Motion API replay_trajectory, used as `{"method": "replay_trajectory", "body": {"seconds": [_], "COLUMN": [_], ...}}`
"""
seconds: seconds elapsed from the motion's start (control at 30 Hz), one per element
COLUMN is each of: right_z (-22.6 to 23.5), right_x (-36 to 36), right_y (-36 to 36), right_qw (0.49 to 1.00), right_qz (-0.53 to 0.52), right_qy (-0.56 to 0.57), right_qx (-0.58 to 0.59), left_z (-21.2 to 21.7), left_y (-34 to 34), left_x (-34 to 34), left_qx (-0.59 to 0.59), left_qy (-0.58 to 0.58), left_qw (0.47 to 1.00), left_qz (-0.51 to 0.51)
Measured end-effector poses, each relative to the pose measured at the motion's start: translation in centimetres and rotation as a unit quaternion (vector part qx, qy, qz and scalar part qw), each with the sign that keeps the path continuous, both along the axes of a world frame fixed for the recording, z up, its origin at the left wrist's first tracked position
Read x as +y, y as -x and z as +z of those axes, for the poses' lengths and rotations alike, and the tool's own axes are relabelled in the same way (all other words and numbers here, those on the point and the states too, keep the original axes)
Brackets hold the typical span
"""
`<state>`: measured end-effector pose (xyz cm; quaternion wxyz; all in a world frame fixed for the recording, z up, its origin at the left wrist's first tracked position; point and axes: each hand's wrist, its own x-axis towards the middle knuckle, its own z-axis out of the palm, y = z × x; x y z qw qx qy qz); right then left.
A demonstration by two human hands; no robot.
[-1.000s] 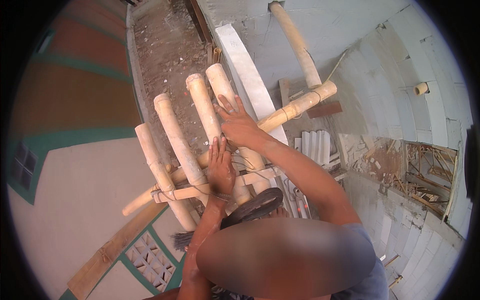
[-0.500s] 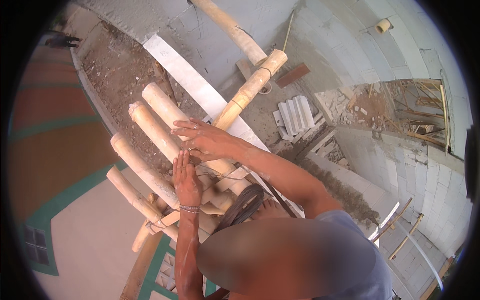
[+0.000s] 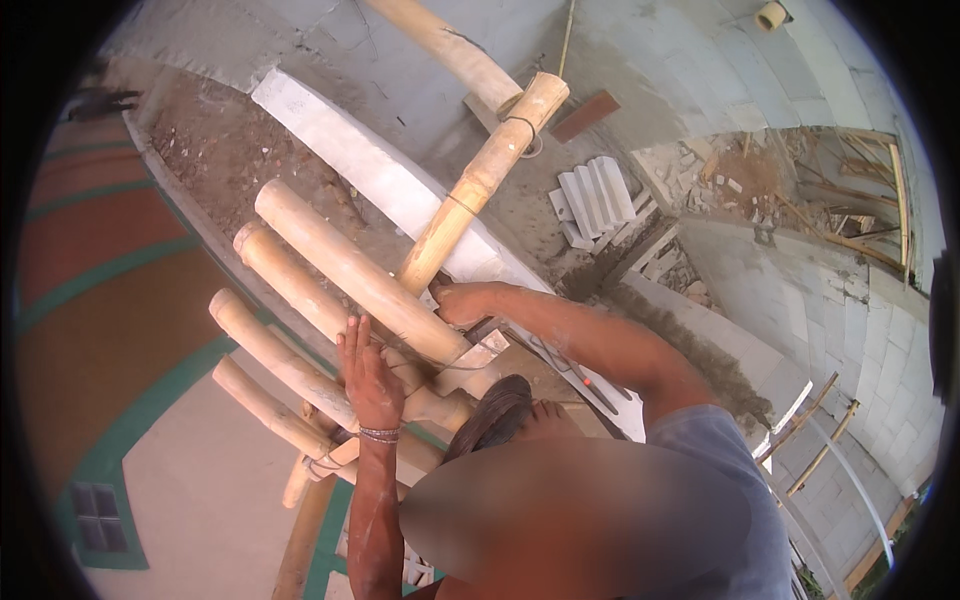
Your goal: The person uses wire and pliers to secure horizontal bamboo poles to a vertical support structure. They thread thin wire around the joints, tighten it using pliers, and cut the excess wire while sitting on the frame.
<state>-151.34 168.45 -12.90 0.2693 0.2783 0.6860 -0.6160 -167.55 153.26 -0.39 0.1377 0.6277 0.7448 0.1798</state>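
Note:
Several bamboo poles lie side by side in front of me. My left hand rests with straight fingers on one bamboo pole, beside the nearest-right bamboo pole. My right hand reaches low beside the end of a crossing bamboo pole, which has dark ties around it. Its fingers are curled and partly hidden, so what they grip cannot be made out. A coil of dark strips hangs close to my foot. Below my right forearm lies a two-handled metal tool with a red mark.
A white wall top runs diagonally beneath the crossing pole. Ridged pale blocks and a reddish-brown board lie on the ground below. Lower left, a lashed joint ties poles together. A block wall stands at right.
My right hand has left the bamboo poles and moved right and down beside the crossing pole. My left hand stays on the poles. The metal tool has come into sight; the view has shifted slightly.

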Motion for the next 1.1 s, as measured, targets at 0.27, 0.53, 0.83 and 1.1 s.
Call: {"method": "replay_trajectory", "body": {"seconds": [0.27, 0.53, 0.83, 1.1], "right_z": [-4.6, -1.7, 0.1, -4.8], "right_x": [-4.0, -3.2, -2.0, -2.4], "right_y": [2.9, 3.4, 3.4, 3.2], "right_qw": [0.946, 0.926, 0.931, 0.978], "right_qz": [-0.286, -0.280, -0.257, -0.040], "right_qy": [-0.062, -0.171, 0.240, 0.165], "right_qx": [0.141, 0.185, 0.096, 0.119], "left_z": [0.2, 0.1, 0.1, -0.2], "left_y": [0.4, 0.6, 0.6, 0.7], "left_x": [-0.1, -0.5, -0.7, -0.3], "left_qx": [-0.013, -0.037, -0.054, -0.054], "left_qy": [-0.005, 0.002, -0.009, -0.016], "left_qw": [1.000, 0.999, 0.998, 0.998], "left_qz": [-0.014, 0.001, 0.011, 0.002]}}
